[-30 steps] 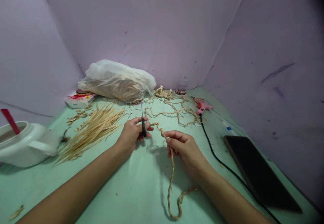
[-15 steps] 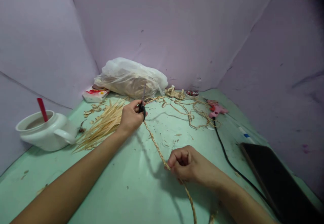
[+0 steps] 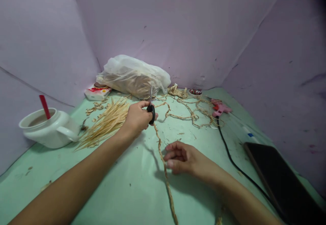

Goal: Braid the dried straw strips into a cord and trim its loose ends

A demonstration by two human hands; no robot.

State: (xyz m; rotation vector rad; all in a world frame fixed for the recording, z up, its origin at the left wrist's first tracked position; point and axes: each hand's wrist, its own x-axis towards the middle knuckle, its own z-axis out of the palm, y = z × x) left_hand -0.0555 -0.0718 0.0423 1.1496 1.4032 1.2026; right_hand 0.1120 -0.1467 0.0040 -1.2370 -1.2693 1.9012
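Gripping scissors (image 3: pixel 152 115) in the left hand (image 3: pixel 139 117), fingers closed about the black handles, blades pointing away toward the plastic bag (image 3: pixel 132 79). Seemingly pinching the cord (image 3: pixel 159 145) there too, over the middle of the desk (image 3: pixel 122 187); trailing it down from beneath the handles to the near edge of view. Curling the right hand (image 3: pixel 182 158) loosely, half open, with nothing in its grasp, just beside the cord; cannot tell whether touching it. Farther back, seen in loose loops: more cord, near the pink glue gun (image 3: pixel 220 109). To the left, lying in a heap: pale strips (image 3: pixel 105 126), beside the white pot (image 3: pixel 56 135). At far right, lying flat: a phone (image 3: pixel 276 181).
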